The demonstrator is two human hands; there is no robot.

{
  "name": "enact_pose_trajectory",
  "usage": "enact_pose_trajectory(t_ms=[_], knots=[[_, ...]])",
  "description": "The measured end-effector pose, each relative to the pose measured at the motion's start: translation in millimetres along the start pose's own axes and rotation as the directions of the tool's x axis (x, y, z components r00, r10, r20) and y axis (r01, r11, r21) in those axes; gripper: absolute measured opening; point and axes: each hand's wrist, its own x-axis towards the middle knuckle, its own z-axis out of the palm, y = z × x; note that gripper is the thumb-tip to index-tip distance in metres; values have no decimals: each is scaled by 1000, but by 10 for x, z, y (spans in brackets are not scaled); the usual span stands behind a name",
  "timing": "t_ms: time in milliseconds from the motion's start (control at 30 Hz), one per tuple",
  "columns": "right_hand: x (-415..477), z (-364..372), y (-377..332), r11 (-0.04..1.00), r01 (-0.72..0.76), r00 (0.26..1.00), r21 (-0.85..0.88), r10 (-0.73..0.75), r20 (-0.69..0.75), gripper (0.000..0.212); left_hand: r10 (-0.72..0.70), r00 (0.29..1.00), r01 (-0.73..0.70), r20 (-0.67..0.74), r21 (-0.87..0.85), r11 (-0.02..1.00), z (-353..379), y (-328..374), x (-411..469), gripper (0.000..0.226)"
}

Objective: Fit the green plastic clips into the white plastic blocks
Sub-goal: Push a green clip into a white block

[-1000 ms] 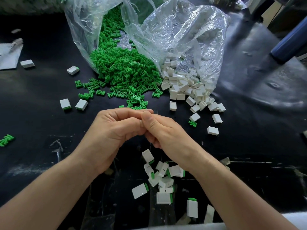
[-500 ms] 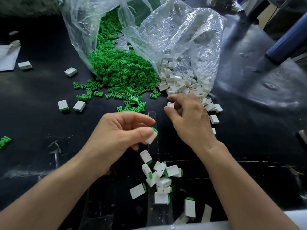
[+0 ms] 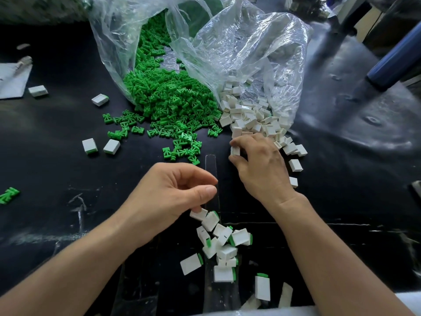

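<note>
Right hand (image 3: 259, 165) pinches a white block (image 3: 235, 150) between thumb and forefinger; left hand (image 3: 168, 197) loosely curled, holding nothing

A glossy black table covering (image 3: 57, 169), scuffed and wrinkled, fills the view. Two crumpled clear plastic bags (image 3: 262, 53) lie on it at the far side, mouths open toward the viewer. A white paper sheet (image 3: 13, 80) sits at the left edge with a small grey object (image 3: 24, 61) on its far corner. A dark blue cylinder (image 3: 396, 62) slants at the upper right. A narrow transparent strip (image 3: 210, 163) lies flat mid-table.
</note>
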Motion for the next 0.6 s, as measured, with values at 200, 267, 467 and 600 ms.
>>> enact_pose_trajectory(t_ms=[200, 267, 467, 600], knots=[[-121, -30, -227, 900, 140, 990, 414, -119, -76, 27, -95, 977, 64, -189, -166, 984, -35, -34, 93, 17], [-171, -19, -294, 868, 213, 977, 448, -190, -97, 25, -105, 976, 66, -191, -201, 977, -35, -22, 99, 21], [-237, -2, -372, 843, 293, 948, 451, -316, -26, 28, -91, 979, 52, -183, -208, 977, -59, -26, 96, 12], [-210, -33, -356, 885, 260, 956, 385, -293, 28, 37, -86, 961, 22, -261, -239, 971, -97, -42, 112, 17]])
